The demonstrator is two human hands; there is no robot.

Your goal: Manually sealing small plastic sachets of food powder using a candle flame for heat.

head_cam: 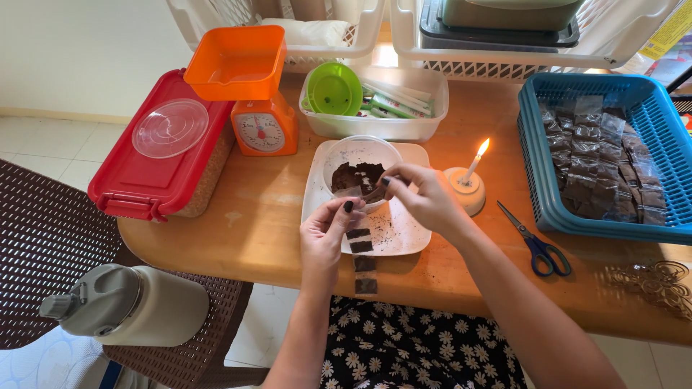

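Observation:
My left hand (326, 232) pinches the top of a clear plastic strip of small pouches (362, 253) that hangs down over the table edge, several pouches filled with dark powder. My right hand (424, 196) holds a small spoon (375, 193) at the strip's open top. Just behind them a clear bowl of dark brown powder (358, 171) sits on a white square plate (407, 234) with spilled powder on it.
A lit candle (467, 184) burns just right of my right hand. Blue-handled scissors (537, 245) lie beside a blue basket of filled pouches (537, 189). Orange kitchen scale (254, 94), red-lidded box (155, 158), white tub with green lid (375, 101), rubber bands (659, 284), grey bottle on a chair (126, 304).

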